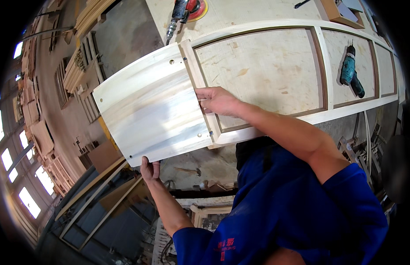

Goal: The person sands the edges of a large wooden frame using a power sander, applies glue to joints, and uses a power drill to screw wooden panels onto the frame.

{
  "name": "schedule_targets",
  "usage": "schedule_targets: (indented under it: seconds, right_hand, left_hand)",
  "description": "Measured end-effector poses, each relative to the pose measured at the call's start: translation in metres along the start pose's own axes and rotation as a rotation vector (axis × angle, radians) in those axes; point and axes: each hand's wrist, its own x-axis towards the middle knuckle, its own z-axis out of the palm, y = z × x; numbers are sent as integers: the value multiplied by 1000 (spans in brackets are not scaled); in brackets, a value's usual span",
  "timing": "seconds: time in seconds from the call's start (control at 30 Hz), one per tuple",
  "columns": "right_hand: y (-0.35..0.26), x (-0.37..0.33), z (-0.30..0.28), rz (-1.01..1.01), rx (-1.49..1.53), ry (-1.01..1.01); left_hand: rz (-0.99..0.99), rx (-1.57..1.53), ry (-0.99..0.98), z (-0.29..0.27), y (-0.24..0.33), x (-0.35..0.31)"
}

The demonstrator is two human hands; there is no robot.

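Note:
A pale, streaked wooden board (152, 104) reaches out past the left end of the worktable. It has small round holes near its corners, and dark spots show on its right edge. My left hand (150, 169) grips its near edge by the lower left corner, thumb on top and fingers underneath. At the middle of the right edge, my right hand (217, 101) is closed on the board, its fingertips partly hidden. Right beside that edge lies the end rail of a long wooden frame (324, 66) with several openings; whether board and rail touch, I cannot tell.
A teal cordless drill (347, 70) lies inside a frame opening on the worktable (258, 66). At the table's far left sits a sander (191, 11) with a hose fitting. An open box (342, 13) stands at the far right. A hammer (188, 170) lies below; timber is stacked leftward.

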Motion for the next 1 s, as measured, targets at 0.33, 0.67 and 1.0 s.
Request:
schedule_targets:
  seconds: [0.33, 0.67, 1.0]
  right_hand:
    - [8, -1, -4, -48, -21, 41]
    - [17, 6, -9, -53, -202, 69]
    - [24, 11, -11, -58, -245, 50]
  left_hand:
    - [-13, -19, 70, -5, 0, 9]
    - [-38, -17, 29, 0, 9, 9]
    - [-45, 14, 25, 2, 14, 5]
